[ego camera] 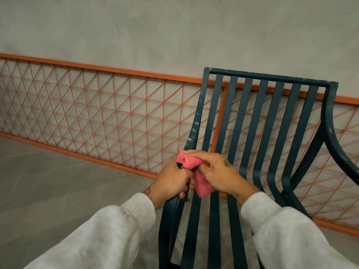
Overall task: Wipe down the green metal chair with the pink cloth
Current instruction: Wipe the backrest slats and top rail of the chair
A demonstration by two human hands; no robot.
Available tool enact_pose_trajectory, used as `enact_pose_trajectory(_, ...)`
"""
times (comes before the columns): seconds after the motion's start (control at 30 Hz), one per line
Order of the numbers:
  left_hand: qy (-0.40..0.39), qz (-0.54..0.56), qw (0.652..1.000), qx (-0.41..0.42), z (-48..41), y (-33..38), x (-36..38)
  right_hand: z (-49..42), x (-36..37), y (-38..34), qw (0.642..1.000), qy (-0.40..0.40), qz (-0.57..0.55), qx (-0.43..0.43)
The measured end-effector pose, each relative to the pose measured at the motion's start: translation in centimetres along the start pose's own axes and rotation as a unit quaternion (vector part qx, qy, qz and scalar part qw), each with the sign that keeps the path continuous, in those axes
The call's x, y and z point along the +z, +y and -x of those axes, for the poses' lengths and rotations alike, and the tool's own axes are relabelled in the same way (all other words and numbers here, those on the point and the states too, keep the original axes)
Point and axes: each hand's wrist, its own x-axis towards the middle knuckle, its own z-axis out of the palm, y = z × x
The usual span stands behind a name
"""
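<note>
The dark green metal chair (258,121) fills the right half of the view, its slatted back upright and its seat slats running toward me. My left hand (171,181) grips the chair's left armrest where it meets the back frame. My right hand (217,173) holds the bunched pink cloth (196,171) against the left frame bar, just right of my left hand. Pale smudges mark the left frame bar above the cloth. The chair's legs are out of view.
An orange metal lattice railing (97,115) runs behind the chair from left to right. A grey plaster wall (174,32) rises behind it. Grey floor (48,181) lies at the lower left, beside the chair.
</note>
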Motion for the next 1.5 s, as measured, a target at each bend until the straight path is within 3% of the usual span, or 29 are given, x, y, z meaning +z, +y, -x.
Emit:
enact_pose_trajectory(0.23, 0.002, 0.016, 1.0, -0.027, -0.3, -0.1, -0.2, -1.4, 0.9, 0.3, 0.998, 0.064, 0.005, 0.013)
enact_pose_trajectory(0.43, 0.001, 0.024, 0.999, -0.025, -0.3, -0.1, -0.1, -0.9, -1.6, -0.4, 0.994, -0.012, -0.091, 0.06)
enact_pose_trajectory(0.57, 0.012, 0.019, 0.999, -0.042, -0.5, -0.4, -0.2, -3.4, -3.2, -1.1, 0.976, 0.076, -0.172, 0.107)
enact_pose_trajectory(0.73, 0.018, 0.014, 0.999, -0.039, -0.7, -0.6, -0.2, -7.3, -2.9, 0.5, 0.993, 0.058, 0.044, 0.092)
enact_pose_trajectory(0.83, 0.024, 0.013, 0.999, -0.035, -0.7, -0.6, -0.3, -8.7, -1.6, 0.5, 0.991, 0.031, 0.093, 0.094)
enact_pose_trajectory(0.93, 0.019, 0.014, 0.999, -0.03, -0.7, -0.5, -0.3, -8.4, -0.4, 0.2, 0.994, 0.023, 0.021, 0.104)
enact_pose_trajectory(1.1, 0.017, 0.024, 0.999, -0.024, -0.8, -0.7, -0.2, -5.5, -0.9, 0.1, 0.972, 0.022, -0.213, 0.1)
enact_pose_trajectory(1.23, 0.018, 0.017, 0.999, -0.033, -0.9, -0.7, -0.3, -5.7, -1.4, 0.4, 0.973, 0.027, -0.202, 0.109)
enact_pose_trajectory(1.37, 0.012, 0.019, 0.999, -0.034, -0.7, -0.4, -0.3, -6.3, -0.7, 0.6, 0.989, 0.029, -0.107, 0.099)
enact_pose_trajectory(1.5, 0.008, 0.026, 0.999, -0.022, -0.4, -0.3, -0.3, -4.4, -1.3, 0.1, 0.986, -0.02, -0.132, 0.103)
